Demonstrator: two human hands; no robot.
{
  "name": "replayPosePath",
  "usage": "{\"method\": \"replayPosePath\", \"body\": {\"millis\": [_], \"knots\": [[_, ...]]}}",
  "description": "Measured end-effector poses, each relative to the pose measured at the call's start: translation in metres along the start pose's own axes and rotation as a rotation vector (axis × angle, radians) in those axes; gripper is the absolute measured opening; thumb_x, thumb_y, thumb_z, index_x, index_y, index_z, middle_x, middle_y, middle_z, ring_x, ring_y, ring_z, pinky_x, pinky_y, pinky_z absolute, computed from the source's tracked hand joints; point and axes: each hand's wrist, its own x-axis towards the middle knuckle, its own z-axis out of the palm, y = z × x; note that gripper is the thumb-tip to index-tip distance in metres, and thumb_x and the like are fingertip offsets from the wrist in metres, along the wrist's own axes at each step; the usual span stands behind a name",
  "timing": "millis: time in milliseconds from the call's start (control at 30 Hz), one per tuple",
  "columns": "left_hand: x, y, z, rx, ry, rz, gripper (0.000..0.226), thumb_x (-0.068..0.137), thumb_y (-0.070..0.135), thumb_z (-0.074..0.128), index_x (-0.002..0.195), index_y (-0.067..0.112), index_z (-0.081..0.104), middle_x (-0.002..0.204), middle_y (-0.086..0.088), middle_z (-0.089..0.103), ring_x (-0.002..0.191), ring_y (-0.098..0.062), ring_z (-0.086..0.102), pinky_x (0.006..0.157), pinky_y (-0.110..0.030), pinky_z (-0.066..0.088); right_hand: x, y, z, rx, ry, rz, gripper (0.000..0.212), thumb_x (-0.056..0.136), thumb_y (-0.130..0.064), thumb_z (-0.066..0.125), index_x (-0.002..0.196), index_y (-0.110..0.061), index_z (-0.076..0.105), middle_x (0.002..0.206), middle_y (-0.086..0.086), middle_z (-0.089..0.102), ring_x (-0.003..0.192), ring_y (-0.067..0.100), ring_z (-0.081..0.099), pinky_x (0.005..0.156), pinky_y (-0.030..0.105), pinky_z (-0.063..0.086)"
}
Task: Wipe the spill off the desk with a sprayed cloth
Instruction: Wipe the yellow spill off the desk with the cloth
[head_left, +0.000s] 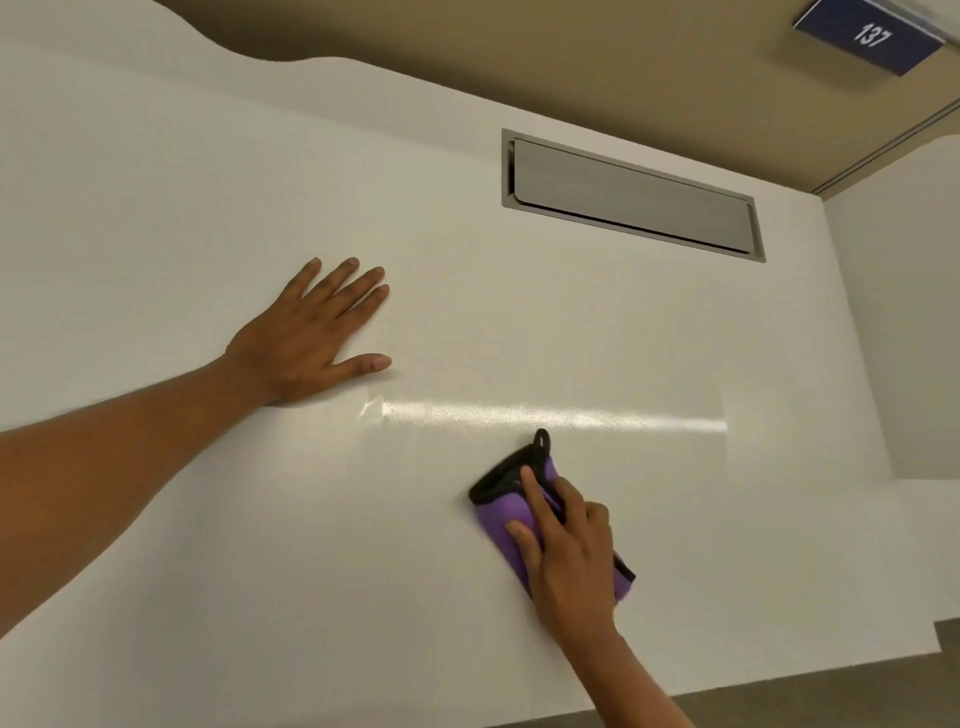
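A white desk (467, 322) fills most of the view. My right hand (569, 551) presses a folded purple cloth (501, 514) with black trim flat on the desk at the lower right; a black loop sticks out from the cloth's far end. My left hand (317, 332) lies flat on the desk to the left, palm down, fingers spread, holding nothing. A shiny streak (550, 415) runs across the desk just beyond the cloth, and I cannot tell if it is wetness or reflected light.
A grey rectangular cable flap (631, 195) is set into the desk at the back right. A tan wall rises behind it with a dark blue sign reading 137 (872, 36). The desk's near edge (779, 680) meets grey floor at the lower right.
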Motion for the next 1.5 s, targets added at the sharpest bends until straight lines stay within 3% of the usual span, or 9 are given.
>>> {"method": "replayPosePath", "body": {"millis": [200,367,500,667,867,933,1133,1300,1500], "knots": [[0.001,0.000,0.000,0.000,-0.006,-0.003,0.094,0.101,0.079,0.008,0.171,0.017,0.012,0.180,-0.003,0.010,0.167,-0.026,0.007,0.134,-0.055,0.011,0.090,0.105,-0.024,0.008,0.133,0.293,0.053,0.110,-0.046,0.041,0.158,-0.025,0.047,0.146,0.022,0.050,0.105,0.047,0.052,0.100,0.055,0.047],[0.000,0.002,-0.003,0.002,-0.011,-0.006,0.094,0.101,0.078,0.009,0.170,0.015,0.016,0.180,-0.003,0.012,0.167,-0.026,0.009,0.134,-0.055,0.011,0.244,0.075,-0.034,0.077,0.190,0.495,0.057,0.110,-0.054,0.037,0.163,-0.030,0.038,0.156,0.015,0.040,0.125,0.048,0.046,0.103,0.058,0.043],[0.000,0.002,-0.002,-0.011,-0.016,-0.010,0.093,0.100,0.079,0.009,0.171,0.018,0.011,0.181,-0.001,0.008,0.168,-0.024,0.004,0.135,-0.054,0.008,0.274,-0.026,-0.021,0.065,0.139,0.278,0.059,0.109,-0.057,0.037,0.163,-0.032,0.037,0.159,0.009,0.039,0.122,0.041,0.047,0.098,0.053,0.047],[0.000,0.002,-0.005,-0.024,-0.001,-0.011,0.091,0.101,0.077,0.010,0.171,0.017,0.015,0.180,-0.002,0.013,0.167,-0.025,0.009,0.135,-0.054,0.011,0.172,-0.102,0.002,-0.006,0.014,0.065,0.059,0.110,-0.058,0.032,0.165,-0.038,0.030,0.161,0.004,0.041,0.111,0.034,0.049,0.094,0.046,0.047],[-0.001,0.001,-0.002,-0.018,-0.002,-0.016,0.091,0.102,0.077,0.008,0.171,0.018,0.012,0.180,-0.001,0.010,0.167,-0.024,0.006,0.135,-0.053,0.010,0.071,-0.057,0.000,-0.072,-0.004,-0.051,0.055,0.106,-0.052,0.047,0.157,-0.031,0.050,0.145,0.010,0.060,0.090,0.035,0.058,0.079,0.049,0.055],[-0.001,0.001,-0.002,-0.026,0.002,-0.020,0.091,0.102,0.077,0.009,0.171,0.019,0.011,0.180,0.000,0.009,0.168,-0.023,0.005,0.135,-0.053,0.009,0.100,-0.018,-0.012,-0.028,0.049,0.070,0.052,0.107,-0.043,0.057,0.156,-0.028,0.051,0.147,0.015,0.057,0.095,0.042,0.056,0.086,0.051,0.053],[-0.001,0.001,-0.003,-0.029,-0.009,-0.016,0.090,0.103,0.076,0.007,0.171,0.018,0.013,0.180,-0.001,0.010,0.167,-0.025,0.007,0.135,-0.053,0.008,0.255,0.012,-0.033,0.047,0.158,0.415,0.058,0.111,-0.055,0.036,0.164,-0.031,0.036,0.157,0.013,0.039,0.122,0.045,0.047,0.101,0.055,0.046],[-0.002,0.002,-0.003,-0.037,0.005,-0.016,0.083,0.106,0.069,0.004,0.171,0.018,0.014,0.180,-0.001,0.012,0.167,-0.025,0.008,0.135,-0.052,0.009,0.277,-0.065,-0.019,0.027,0.097,0.131,0.057,0.110,-0.058,0.033,0.163,-0.035,0.036,0.158,0.007,0.041,0.120,0.036,0.048,0.099,0.050,0.047],[-0.006,0.005,-0.010,-0.064,0.089,-0.009,0.071,0.112,0.055,0.013,0.167,0.012,0.028,0.176,-0.006,0.026,0.164,-0.029,0.022,0.134,-0.054,0.018,0.152,-0.110,-0.002,-0.017,-0.027,-0.103,0.059,0.109,-0.059,0.033,0.164,-0.038,0.031,0.165,0.003,0.039,0.112,0.034,0.050,0.096,0.048,0.045]]}}
